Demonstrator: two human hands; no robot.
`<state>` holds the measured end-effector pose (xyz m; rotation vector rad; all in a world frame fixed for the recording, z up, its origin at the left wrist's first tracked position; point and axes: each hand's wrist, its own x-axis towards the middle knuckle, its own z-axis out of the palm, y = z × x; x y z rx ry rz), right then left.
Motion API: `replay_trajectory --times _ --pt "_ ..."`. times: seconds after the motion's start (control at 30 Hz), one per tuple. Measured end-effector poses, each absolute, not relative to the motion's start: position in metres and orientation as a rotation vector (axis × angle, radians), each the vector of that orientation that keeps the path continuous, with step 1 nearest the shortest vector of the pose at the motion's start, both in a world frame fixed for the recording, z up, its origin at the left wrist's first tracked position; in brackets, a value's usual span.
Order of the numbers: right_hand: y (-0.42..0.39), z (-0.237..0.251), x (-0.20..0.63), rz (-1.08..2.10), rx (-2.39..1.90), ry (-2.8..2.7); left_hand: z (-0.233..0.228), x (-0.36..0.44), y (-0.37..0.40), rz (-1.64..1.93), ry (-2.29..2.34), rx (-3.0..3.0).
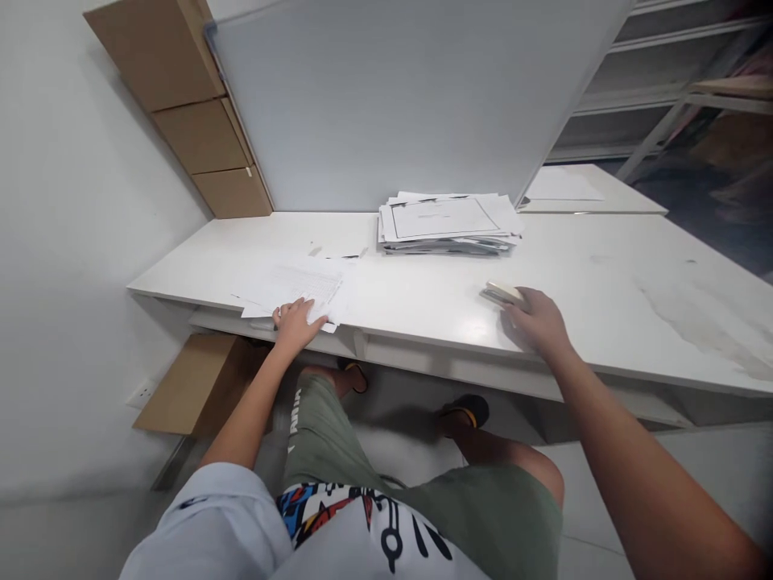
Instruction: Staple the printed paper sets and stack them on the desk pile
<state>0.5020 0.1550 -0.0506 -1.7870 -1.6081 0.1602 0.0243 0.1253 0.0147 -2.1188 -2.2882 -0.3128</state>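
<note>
My left hand (295, 322) rests on the near corner of a thin set of printed sheets (295, 286) at the front edge of the white table (423, 306), fingers curled over the paper's edge. My right hand (539, 321) lies on the tabletop further right, its fingers touching a small pale stapler (501, 293) that sits flat on the table. A thick, untidy stack of papers (447, 221) lies behind, near the table's back edge, apart from both hands.
A large whiteboard (386, 105) leans upright behind the table. Brown cardboard boxes (193, 113) are stacked at the back left against the wall. Another cardboard piece (187, 383) lies under the table at the left. Metal shelving (664, 97) stands at the right.
</note>
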Motion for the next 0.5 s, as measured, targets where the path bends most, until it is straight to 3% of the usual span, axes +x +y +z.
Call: replay_trajectory --times 0.13,0.3,0.5 --pt "0.157 -0.052 0.502 0.154 -1.777 -1.571 0.027 0.034 0.14 -0.458 -2.268 -2.127" --pt "0.158 -0.051 0.504 0.231 -1.729 -1.528 0.033 0.101 0.144 -0.737 -1.769 -2.352" --pt "0.153 -0.044 0.503 0.425 -1.64 -1.318 0.022 0.24 0.163 -0.429 -1.175 -2.761"
